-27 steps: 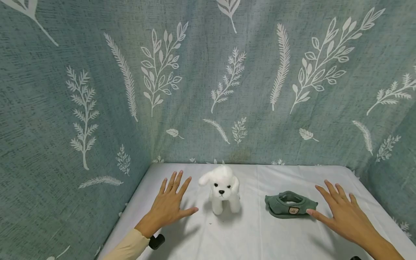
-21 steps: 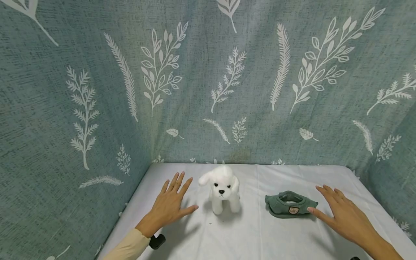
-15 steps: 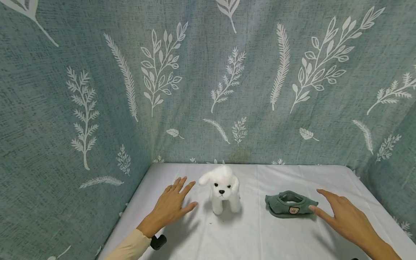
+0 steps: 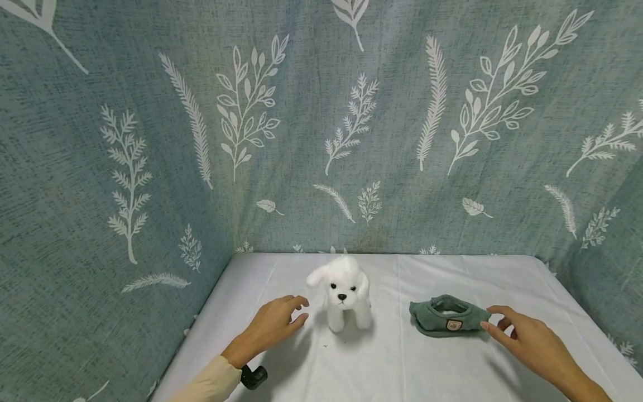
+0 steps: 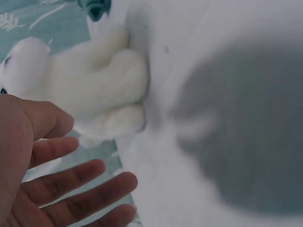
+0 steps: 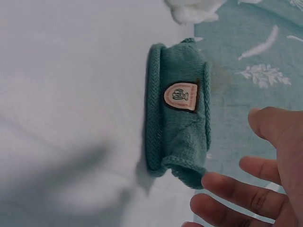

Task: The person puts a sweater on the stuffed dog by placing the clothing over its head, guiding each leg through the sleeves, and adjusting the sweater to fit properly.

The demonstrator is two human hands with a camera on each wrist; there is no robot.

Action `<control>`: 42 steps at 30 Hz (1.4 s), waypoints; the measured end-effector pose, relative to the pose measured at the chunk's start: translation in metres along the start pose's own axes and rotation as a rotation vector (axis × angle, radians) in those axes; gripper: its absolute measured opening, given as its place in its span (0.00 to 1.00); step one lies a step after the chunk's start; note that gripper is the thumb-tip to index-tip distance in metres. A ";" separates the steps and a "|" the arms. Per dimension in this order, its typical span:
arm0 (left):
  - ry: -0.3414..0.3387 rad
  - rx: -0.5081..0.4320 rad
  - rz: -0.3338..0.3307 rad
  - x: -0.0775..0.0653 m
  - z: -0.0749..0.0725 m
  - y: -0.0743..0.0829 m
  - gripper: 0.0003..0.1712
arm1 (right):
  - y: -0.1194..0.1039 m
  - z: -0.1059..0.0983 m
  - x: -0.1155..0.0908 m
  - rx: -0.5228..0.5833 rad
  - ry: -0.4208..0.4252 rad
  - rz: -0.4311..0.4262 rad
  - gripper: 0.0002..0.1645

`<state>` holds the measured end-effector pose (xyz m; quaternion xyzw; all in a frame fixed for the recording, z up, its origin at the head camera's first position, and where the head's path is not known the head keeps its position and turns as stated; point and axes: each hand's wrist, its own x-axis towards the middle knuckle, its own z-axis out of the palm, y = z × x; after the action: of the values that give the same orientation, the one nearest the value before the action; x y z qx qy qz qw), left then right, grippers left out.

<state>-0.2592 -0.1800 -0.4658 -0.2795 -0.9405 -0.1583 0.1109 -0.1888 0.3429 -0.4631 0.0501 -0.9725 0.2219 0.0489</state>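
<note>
- Tabletop (image 4: 397, 368): white cloth (image 4: 382, 352) cover, crease (image 4: 399, 279) running in from far edge.
- Grey-green fabric (image 4: 306, 111): hangs beyond far, left and right edges; white leaf prints (image 4: 435, 89).
- Brownish patch (image 4: 372, 240): on fabric, just above far edge's middle.
- Small dark mark (image 4: 325, 345): on cloth, left of centre.

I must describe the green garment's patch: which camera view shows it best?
The right wrist view: the patch appears largest and clearest. The head view shows it small; the left wrist view does not show it.

The dog (image 4: 346, 298), white and fluffy, stands upright on the sheet (image 4: 361, 368), facing forward; off to the right lies the sweater (image 4: 433, 324), green, knitted, badged, its opening gaping upward!
</note>
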 end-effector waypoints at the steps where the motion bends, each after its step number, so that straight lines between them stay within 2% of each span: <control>1: -0.015 -0.018 0.003 0.001 0.001 0.001 0.10 | 0.001 0.001 0.000 0.009 -0.004 0.001 0.32; 8: -0.096 -0.163 0.031 0.008 0.013 0.011 0.10 | 0.007 0.007 -0.001 0.059 0.011 0.011 0.29; 18: -0.165 -0.281 0.077 0.018 0.028 0.037 0.10 | 0.007 0.015 -0.004 0.232 -0.052 0.035 0.29; 26: -0.183 -0.251 0.150 0.029 0.041 0.058 0.06 | 0.006 0.020 -0.006 0.323 -0.067 0.066 0.30; 36: -0.190 -0.323 0.246 0.044 0.058 0.086 0.10 | 0.005 0.021 -0.003 0.390 -0.109 0.116 0.31; 42: -0.184 -0.299 0.294 0.054 0.067 0.103 0.10 | 0.006 0.023 -0.001 0.438 -0.134 0.115 0.32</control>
<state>-0.2536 -0.0477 -0.4879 -0.4401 -0.8619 -0.2519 0.0040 -0.1901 0.3386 -0.4864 0.0189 -0.9035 0.4262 -0.0405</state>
